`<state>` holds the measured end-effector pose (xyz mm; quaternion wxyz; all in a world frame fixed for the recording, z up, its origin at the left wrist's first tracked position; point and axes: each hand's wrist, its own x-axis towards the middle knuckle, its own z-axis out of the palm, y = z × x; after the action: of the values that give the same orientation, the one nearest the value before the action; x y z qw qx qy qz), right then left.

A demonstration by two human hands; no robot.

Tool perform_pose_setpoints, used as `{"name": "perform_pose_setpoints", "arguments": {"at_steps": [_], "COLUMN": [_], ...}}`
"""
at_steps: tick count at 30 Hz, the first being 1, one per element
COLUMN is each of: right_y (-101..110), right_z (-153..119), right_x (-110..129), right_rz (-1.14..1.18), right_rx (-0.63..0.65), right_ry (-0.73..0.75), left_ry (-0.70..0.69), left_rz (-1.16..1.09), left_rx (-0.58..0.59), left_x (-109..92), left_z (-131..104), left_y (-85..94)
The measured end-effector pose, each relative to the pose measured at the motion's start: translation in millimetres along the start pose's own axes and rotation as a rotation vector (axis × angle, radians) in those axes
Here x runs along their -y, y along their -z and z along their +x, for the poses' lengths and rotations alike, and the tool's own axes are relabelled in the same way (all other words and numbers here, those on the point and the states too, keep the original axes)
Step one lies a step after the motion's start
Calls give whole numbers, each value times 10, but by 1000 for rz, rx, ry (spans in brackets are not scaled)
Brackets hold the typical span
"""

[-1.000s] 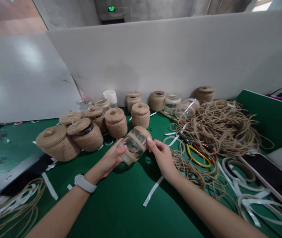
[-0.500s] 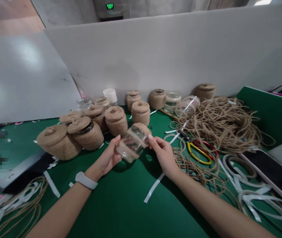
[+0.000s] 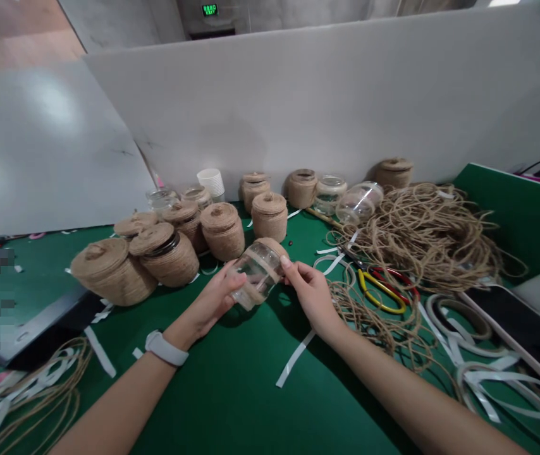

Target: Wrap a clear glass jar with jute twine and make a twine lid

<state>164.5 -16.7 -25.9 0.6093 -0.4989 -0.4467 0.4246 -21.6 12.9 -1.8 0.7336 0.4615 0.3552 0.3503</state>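
A clear glass jar (image 3: 260, 276) lies tilted between my hands, low over the green table. Pale tape-like bands circle it, and its upper right end is wrapped in brown twine (image 3: 271, 245). My left hand (image 3: 217, 297) is closed around the jar's lower left side, the thumb lying over the glass. At the wrapped end, the thumb and fingers of my right hand (image 3: 308, 287) pinch the twine; the exact spot between the fingertips is hidden. Loose twine (image 3: 369, 322) lies in a tangle beside and behind my right wrist.
Several twine-wrapped jars (image 3: 222, 230) with lids stand behind and left. Bare glass jars (image 3: 360, 202) are near the back partition. At right are a large twine heap (image 3: 431, 234), yellow-and-red-handled pliers (image 3: 384, 294), tape rolls (image 3: 464, 322) and a phone-like slab (image 3: 521, 335). White strips (image 3: 295, 360) lie about.
My left hand has shifted its grip, its thumb now over the jar's side. The jar has turned slightly. My right hand stays pinched at the wrapped end.
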Motion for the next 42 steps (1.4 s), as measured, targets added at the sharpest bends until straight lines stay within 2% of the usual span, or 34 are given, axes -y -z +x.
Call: {"name": "perform_pose_setpoints", "arguments": {"at_steps": [3,9,14,18,21,23,26,31,35,39,42], "right_y": [-10,-14,-10,-13,-14,-13,-11,-3,11,25,36], "right_z": [-1,-23,-13,-11,-12,-9,6,19,1,1,2], "right_x": [15,70,25,3,15,15,-26,-96,-55,-7,10], "right_rz": [5,-40,18,17,37,48,52,40,-33,-92,-97], "right_rx": [18,47,17,1,-5,-6,-10,1,1,17,8], "right_ry": [19,26,-4,2,-10,-29,-47,-51,-6,-1,50], "left_ry": [25,117,56,55,3,-63,-126,-107,-91,-66,-48], "left_rz": [-47,-153,-191,-143,-94,-95,-74,6,-16,-21,-76], "left_rx": [-41,65,-78,-129,-198,-185,-91,-115,-91,-140,-127], "left_x": [-20,-67,0,41,55,60,60,59,56,44,21], "left_z": [15,17,50,92,86,56,0,-9,29,23,14], "left_y": [7,17,26,-11,-62,-85,-91,-62,-44,-39,-33]}}
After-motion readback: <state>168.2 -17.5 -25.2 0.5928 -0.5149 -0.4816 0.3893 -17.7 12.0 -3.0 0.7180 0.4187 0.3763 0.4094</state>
